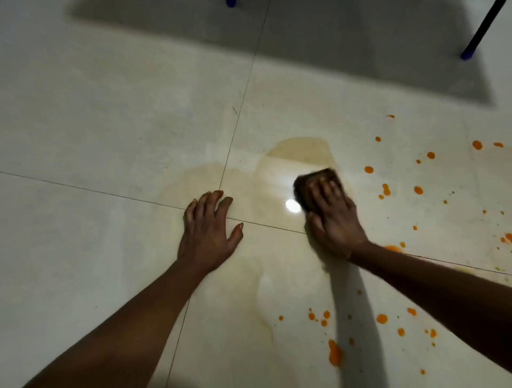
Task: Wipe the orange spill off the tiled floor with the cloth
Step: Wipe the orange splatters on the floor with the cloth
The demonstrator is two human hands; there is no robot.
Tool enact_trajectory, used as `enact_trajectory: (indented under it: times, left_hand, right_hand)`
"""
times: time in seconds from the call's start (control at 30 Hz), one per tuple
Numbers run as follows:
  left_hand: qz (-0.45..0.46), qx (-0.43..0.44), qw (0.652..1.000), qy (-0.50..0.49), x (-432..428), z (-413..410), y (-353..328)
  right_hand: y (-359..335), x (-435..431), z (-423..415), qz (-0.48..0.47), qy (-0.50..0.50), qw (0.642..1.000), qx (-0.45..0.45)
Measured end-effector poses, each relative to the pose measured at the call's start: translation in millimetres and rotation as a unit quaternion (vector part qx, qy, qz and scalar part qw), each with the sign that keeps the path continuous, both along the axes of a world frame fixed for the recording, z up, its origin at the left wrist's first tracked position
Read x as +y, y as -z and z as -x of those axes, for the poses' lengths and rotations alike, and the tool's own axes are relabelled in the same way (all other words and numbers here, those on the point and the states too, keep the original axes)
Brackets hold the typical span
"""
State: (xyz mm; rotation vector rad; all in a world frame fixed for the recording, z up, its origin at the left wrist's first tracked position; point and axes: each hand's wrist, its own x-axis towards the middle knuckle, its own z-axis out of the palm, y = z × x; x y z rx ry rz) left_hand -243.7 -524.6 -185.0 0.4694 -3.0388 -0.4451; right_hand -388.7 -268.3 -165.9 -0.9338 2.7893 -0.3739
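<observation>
My right hand (333,218) presses flat on a dark folded cloth (313,180), its fingers spread over it; the hand and cloth look blurred. Around the cloth lies a pale yellowish wet smear (300,151) on the cream tiled floor (110,124). Several bright orange spill drops (418,190) dot the tiles to the right, and more orange drops (335,353) lie below my right forearm. My left hand (209,230) rests on the floor with fingers apart, holding nothing, at a crossing of tile joints left of the cloth.
A black furniture leg with a blue foot (468,54) stands at the top right, and another blue foot (230,2) shows at the top edge. A broad dark shadow (304,49) covers the floor between them. A bright light reflection (293,206) sits beside the cloth.
</observation>
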Motion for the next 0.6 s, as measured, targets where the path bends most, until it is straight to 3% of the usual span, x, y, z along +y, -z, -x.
enact_trajectory:
  times: [0.07, 0.1, 0.13, 0.17, 0.23, 0.27, 0.3, 0.37, 0.43, 0.5, 0.57, 0.6]
  left_hand:
    - [0.001, -0.006, 1.0, 0.0, 0.4, 0.0, -0.3]
    - [0.006, -0.01, 1.0, -0.001, 3.3, -1.9, -0.1]
    - [0.015, -0.019, 1.0, -0.001, 2.2, -0.5, 1.0]
    - [0.027, -0.03, 0.999, 0.0, 4.0, -0.2, 1.4]
    - [0.05, -0.051, 0.997, 0.004, 5.4, 3.1, -2.1]
    - [0.058, -0.052, 0.997, 0.008, 9.3, 1.9, -5.6]
    - [0.059, -0.046, 0.997, 0.02, 13.4, -1.3, -10.2]
    - [0.043, -0.056, 0.995, 0.065, 28.7, -19.8, -16.7]
    - [0.046, -0.08, 0.989, 0.118, 50.0, -48.6, -17.1]
    - [0.054, -0.106, 0.982, 0.145, 66.5, -73.3, -15.0]
    - [0.039, -0.114, 0.983, 0.137, 69.0, -80.4, -13.0]
    - [0.034, -0.121, 0.982, 0.139, 68.8, -80.9, -12.7]
  right_hand:
    - [7.7, 45.6, -70.4, -0.021, -0.199, 0.98, 0.008]
    - [5.5, 76.2, -85.8, -0.031, -0.246, 0.969, 0.023]
    - [2.3, 90.3, -80.1, -0.017, -0.227, 0.974, 0.014]
    - [2.0, 92.3, -67.5, -0.015, -0.149, 0.989, 0.011]
    - [-1.4, 65.2, -43.1, 0.003, 0.072, 0.997, -0.008]
    - [1.5, 58.2, -55.6, 0.01, 0.09, 0.996, -0.01]
    - [2.2, 56.4, -79.7, 0.015, 0.032, 0.999, -0.016]
    - [10.9, 85.7, -150.5, -0.02, -0.182, 0.983, 0.011]
    - [6.3, 120.1, -158.9, -0.038, -0.255, 0.966, 0.017]
    - [8.7, 100.9, -127.5, -0.025, -0.127, 0.991, 0.03]
    - [1.7, 54.4, -120.9, -0.001, 0.037, 0.999, -0.02]
    - [2.7, 43.8, -143.1, 0.01, 0.025, 0.999, -0.032]
